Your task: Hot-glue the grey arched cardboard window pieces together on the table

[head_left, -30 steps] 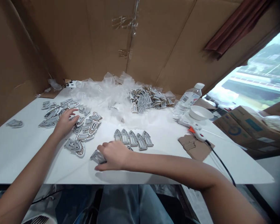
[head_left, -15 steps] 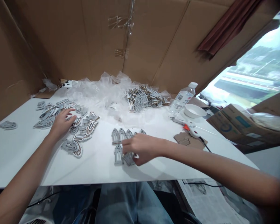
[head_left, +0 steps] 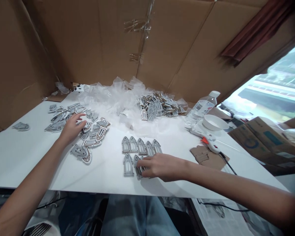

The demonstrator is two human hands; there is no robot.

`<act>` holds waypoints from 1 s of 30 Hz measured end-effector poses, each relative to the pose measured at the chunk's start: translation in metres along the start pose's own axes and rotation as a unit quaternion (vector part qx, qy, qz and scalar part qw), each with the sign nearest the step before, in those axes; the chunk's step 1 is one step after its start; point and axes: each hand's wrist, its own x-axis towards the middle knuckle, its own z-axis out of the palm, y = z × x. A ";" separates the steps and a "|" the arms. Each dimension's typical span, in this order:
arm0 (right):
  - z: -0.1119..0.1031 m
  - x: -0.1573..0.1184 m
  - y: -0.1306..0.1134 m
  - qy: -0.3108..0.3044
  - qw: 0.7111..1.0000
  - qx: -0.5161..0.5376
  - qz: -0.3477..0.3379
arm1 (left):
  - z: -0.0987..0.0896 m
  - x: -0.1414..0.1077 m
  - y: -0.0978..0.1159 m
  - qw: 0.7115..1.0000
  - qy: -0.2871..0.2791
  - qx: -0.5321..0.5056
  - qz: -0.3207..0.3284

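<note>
My left hand (head_left: 73, 127), fingers apart, rests at the edge of a loose heap of grey arch-shaped pieces (head_left: 56, 121); some of these show white faces with brown scrollwork. My right hand (head_left: 159, 166) is bent over the near row, its thumb and fingers closed on a grey arch-shaped piece (head_left: 137, 167) lying slightly tilted. To its left lies another arch piece (head_left: 128, 165), flat and pointing away from me. Behind them several similar pieces (head_left: 142, 146) form a side-by-side row. My right fingers partly cover the gripped piece and whatever is under the palm.
Crumpled clear plastic bags (head_left: 108, 95) and a big pile of small arch pieces (head_left: 159, 105) lie at the back. On the right are a water bottle (head_left: 201, 108), a white bowl (head_left: 215, 122), a glue gun (head_left: 206, 141) and a cardboard scrap (head_left: 211, 157). Cardboard walls (head_left: 100, 42) surround the table.
My right hand has moved off the back row, uncovering more of it, and the piece at its fingers sits straighter. The view has shifted slightly. My left hand stays by the heap.
</note>
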 end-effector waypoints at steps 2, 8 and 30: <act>0.001 0.000 0.002 0.018 0.999 0.033 0.012 | 0.000 0.000 0.001 1.000 0.001 0.001 0.001; 0.005 -0.005 0.007 0.040 0.985 0.162 0.050 | -0.004 -0.002 0.011 1.000 -0.013 0.000 0.016; 0.016 -0.027 -0.015 0.189 0.956 0.198 0.108 | -0.014 -0.035 0.102 0.873 -0.330 0.318 0.166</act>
